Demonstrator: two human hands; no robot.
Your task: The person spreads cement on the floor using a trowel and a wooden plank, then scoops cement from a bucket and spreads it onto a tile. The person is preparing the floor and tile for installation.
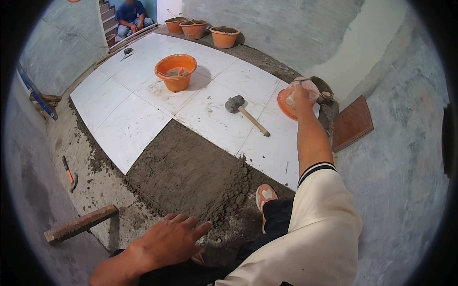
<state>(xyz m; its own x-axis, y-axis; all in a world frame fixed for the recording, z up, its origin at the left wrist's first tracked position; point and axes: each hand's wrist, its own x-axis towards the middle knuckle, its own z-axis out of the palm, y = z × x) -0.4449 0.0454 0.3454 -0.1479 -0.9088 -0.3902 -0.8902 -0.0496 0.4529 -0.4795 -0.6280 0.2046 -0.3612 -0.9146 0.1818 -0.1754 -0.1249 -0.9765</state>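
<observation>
My right hand [300,97] reaches out to the far right, closed around the pale handle [290,98] of a tool. The tool's working end is not clear, and it is over an orange basin [286,110] with clear plastic [311,89] at its rim. Near the lower edge, my left hand [174,240] is empty, palm down with fingers spread, in front of a bed of grey mortar [183,164]. White tiles [143,112] border this bed on its far side. On them lies a rubber mallet [248,116] with a black head and wooden handle.
An orange bucket [175,85] stands on the tiles. Several mortar-filled tubs [224,37] line the back wall, near a seated person [131,16]. At left are an orange-handled hammer [70,174], a rough bar [81,224] and a blue level [36,93]. A brown tile [352,125] leans right.
</observation>
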